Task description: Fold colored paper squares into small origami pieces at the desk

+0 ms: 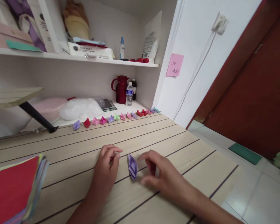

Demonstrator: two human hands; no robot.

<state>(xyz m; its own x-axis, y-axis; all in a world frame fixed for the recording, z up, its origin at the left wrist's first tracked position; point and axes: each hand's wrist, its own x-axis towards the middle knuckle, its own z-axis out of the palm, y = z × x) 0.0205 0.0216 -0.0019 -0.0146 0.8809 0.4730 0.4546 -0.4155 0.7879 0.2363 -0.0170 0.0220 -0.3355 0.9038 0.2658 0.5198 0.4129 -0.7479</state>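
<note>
Head view: purple boat (132,167) stands on the table (196,161) between both hands. Left hand (107,166), just beside it, is curled closed on nothing. Right hand (159,174) is released, fingers arched near it. Paper stack (14,189) lies far left; boat row (116,117) lines the back.

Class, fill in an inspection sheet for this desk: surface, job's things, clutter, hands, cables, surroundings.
Surface: slatted wooden table.
Job's things: purple fold upright between the hands; row of folds at the back; paper stack at left.
Clutter: red jug and bottle behind the table.
Hands: left hand and right hand empty, fingers curled beside the purple fold.
Cables: white cable hanging from a wall plug.
Surroundings: pink note; red door at right.
</note>
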